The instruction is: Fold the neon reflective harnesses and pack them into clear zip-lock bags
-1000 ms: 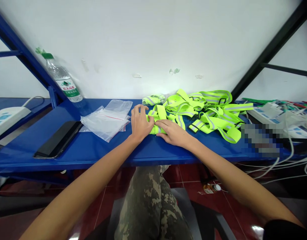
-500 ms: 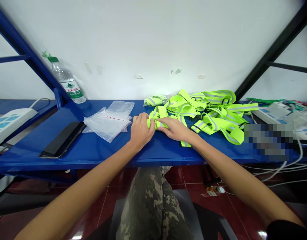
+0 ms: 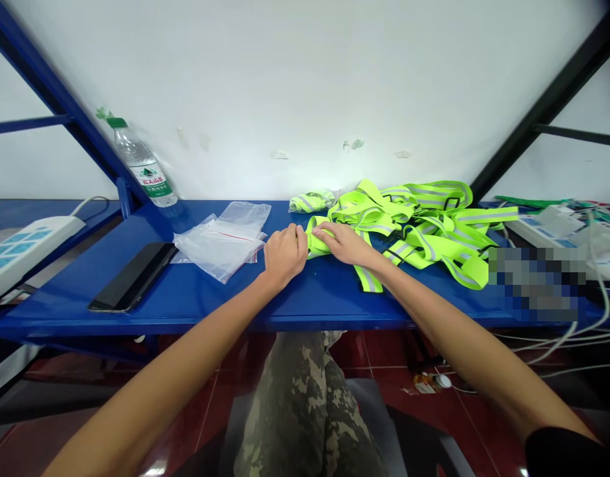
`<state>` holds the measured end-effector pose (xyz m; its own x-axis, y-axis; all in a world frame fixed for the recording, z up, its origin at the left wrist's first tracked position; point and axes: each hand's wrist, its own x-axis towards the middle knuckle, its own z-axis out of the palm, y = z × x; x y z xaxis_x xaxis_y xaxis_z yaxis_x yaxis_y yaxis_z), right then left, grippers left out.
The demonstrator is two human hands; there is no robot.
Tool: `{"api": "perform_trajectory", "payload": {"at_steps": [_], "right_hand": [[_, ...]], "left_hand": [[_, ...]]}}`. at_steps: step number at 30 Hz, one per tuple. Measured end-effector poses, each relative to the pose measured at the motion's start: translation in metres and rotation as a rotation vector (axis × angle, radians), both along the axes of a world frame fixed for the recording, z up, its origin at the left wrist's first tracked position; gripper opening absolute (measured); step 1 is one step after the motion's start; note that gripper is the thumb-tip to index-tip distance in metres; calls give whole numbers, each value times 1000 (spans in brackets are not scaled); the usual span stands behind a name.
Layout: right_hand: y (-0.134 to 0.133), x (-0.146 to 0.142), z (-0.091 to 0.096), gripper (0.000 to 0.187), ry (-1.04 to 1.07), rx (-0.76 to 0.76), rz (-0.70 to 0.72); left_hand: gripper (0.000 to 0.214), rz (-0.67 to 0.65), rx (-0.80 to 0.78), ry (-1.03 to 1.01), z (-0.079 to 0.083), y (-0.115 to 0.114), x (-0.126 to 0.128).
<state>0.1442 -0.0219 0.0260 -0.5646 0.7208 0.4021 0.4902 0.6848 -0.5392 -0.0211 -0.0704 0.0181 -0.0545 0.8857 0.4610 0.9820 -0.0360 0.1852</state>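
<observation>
On the blue shelf [image 3: 195,298] lies a folded neon-yellow reflective strap [image 3: 320,242] with grey stripes. My left hand [image 3: 283,253] is curled, its fingers gripping the strap's left end. My right hand [image 3: 345,242] lies over the strap's right side with fingers bent, pressing it down. One loose end of the strap [image 3: 368,278] trails toward the shelf's front edge under my right wrist. A tangled pile of more such straps [image 3: 424,225] sits just right of my hands.
Clear zip bags [image 3: 220,242] lie left of my hands, a black phone [image 3: 134,277] further left. A water bottle [image 3: 143,165] leans at the wall. Power strips [image 3: 21,245] and white cables [image 3: 573,232] sit at both ends. A small bagged strap [image 3: 312,200] lies at the back.
Both hands have drawn closer together and moved slightly back on the shelf, bunching the strap. A loose strap end has appeared toward the front edge.
</observation>
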Motion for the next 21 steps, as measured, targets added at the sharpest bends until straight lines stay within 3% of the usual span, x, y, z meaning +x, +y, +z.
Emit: {"api": "perform_trajectory", "payload": {"at_steps": [6,13,17,21], "right_hand": [[9,-9,0,49,17,8,-71],[5,-16,-15,36,-52,242,-192],[-9,-12,-15,25,-78,410,-183],[-14,3,-9,29,-211,486,-61]], "left_hand": [[50,-6,-85,-75,5,12,-4],[43,-16,-141,-176,2,31,-8],[30,12,-177,-245,5,34,-9],[28,28,-172,-288,7,34,-5]]}}
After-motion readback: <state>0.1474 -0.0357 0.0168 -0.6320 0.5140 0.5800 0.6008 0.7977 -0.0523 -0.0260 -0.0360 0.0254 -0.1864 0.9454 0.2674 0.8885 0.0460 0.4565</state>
